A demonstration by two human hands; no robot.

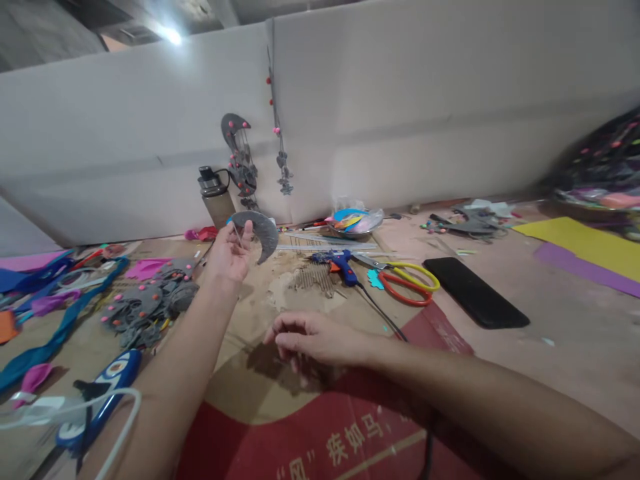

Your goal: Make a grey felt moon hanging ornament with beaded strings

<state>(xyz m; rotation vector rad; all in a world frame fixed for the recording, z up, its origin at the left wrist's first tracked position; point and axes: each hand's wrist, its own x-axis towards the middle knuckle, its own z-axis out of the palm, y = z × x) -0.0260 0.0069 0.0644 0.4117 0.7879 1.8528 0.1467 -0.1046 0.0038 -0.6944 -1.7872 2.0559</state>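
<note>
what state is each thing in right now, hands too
Left hand, pinching the grey crescent
Grey crescent, held up
Right hand, loosely curled, nothing visible in it
Bottle, upright, lid on
Glue gun, lying down, cord attached
Scissors, lying down, not held
Phone, lying flat, dark
Bowl, holding coloured pieces
Grey ornaments, hanging

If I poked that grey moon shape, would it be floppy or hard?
The grey moon shape is probably light, since it looks thin and flat. It may be a bit stiff rather than floppy: the left hand holds it by one side, and it keeps its curve. Being flat, it would probably slide rather than roll.
</note>
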